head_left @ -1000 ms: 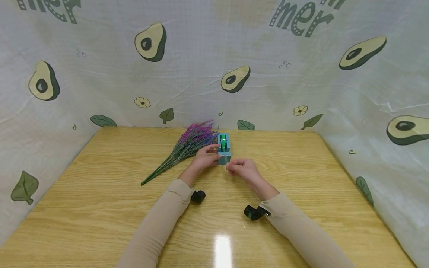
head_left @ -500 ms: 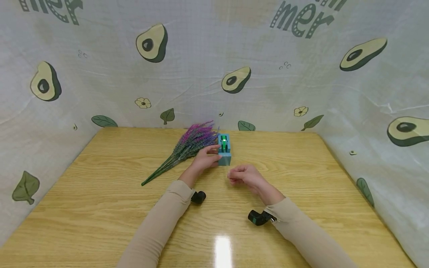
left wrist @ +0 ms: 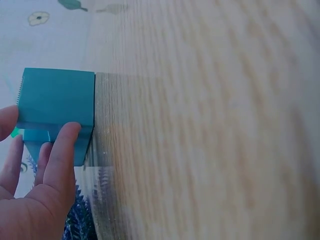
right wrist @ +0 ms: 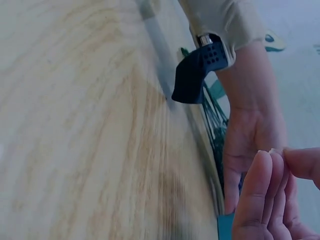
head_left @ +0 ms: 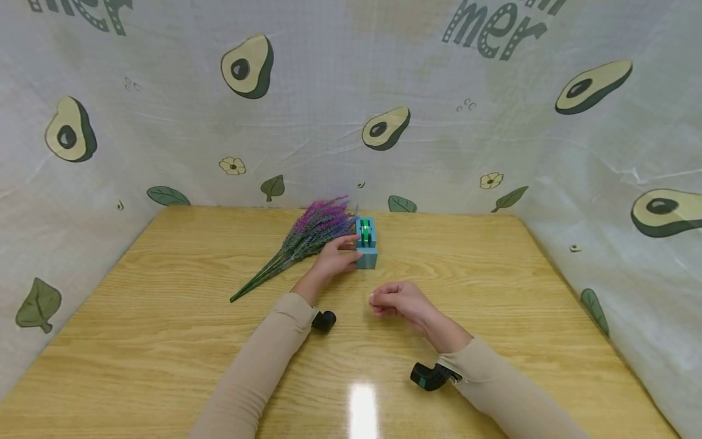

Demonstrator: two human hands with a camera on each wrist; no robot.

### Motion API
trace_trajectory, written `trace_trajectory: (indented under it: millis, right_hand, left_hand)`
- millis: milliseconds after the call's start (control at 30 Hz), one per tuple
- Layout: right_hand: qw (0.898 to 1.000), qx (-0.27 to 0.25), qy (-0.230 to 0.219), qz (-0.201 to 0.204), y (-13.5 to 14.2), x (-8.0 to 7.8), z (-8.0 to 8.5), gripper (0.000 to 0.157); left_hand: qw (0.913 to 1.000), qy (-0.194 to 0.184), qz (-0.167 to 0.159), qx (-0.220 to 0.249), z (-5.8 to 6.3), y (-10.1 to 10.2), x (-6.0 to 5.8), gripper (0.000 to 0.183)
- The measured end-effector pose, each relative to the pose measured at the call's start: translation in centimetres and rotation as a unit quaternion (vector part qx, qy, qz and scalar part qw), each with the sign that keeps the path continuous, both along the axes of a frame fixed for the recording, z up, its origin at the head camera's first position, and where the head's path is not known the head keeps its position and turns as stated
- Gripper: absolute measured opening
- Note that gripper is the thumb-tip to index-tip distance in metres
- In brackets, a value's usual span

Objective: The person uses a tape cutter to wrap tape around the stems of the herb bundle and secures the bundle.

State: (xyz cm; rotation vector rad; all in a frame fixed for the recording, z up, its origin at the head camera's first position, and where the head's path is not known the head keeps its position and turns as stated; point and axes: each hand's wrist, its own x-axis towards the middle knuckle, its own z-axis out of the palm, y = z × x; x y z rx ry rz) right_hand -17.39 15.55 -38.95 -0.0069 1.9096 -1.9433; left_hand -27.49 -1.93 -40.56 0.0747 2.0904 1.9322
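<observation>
A teal tape dispenser point(head_left: 367, 258) with a green tape roll point(head_left: 365, 233) stands at the back middle of the table. My left hand point(head_left: 333, 259) grips it from its left side, thumb toward the near end; in the left wrist view the fingers point(left wrist: 62, 155) lie against the dispenser's teal body point(left wrist: 57, 97). Nearer to me, my right hand point(head_left: 403, 303) is raised apart from the dispenser. Its thumb and fingertips pinch together in the right wrist view, with a whitish bit of clear tape point(right wrist: 272, 150) barely visible between them.
A bunch of purple lavender stems point(head_left: 307, 238) lies just left of the dispenser, partly behind my left hand. The wooden table point(head_left: 493, 292) meets an avocado-print cloth point(head_left: 323, 146) at the back and sides. Black wrist cameras point(head_left: 323, 321) hang under both sleeves.
My right hand has drawn back from the dispenser's near end toward me, fingertips still pinched. The left hand and the tape dispenser have stayed in place.
</observation>
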Motion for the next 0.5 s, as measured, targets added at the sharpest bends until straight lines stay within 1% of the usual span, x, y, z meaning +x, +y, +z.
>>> trace_trajectory:
  millis: [200,333,500]
  right_hand:
    - [1.0,0.016,0.015,0.015,0.4,1.0,0.2,0.006]
    - [0.999,0.026,0.03,0.035,0.5,1.8,0.2,0.009]
    - [0.998,0.025,0.035,0.046,0.7,2.7,0.1,0.009]
  left_hand:
    - [1.0,-0.001,-0.004,-0.003,0.0,0.1,-0.1,0.045]
    - [1.0,0.002,-0.004,0.001,0.1,0.0,0.1,0.045]
    - [1.0,0.002,-0.007,0.005,0.1,-0.1,0.2,0.045]
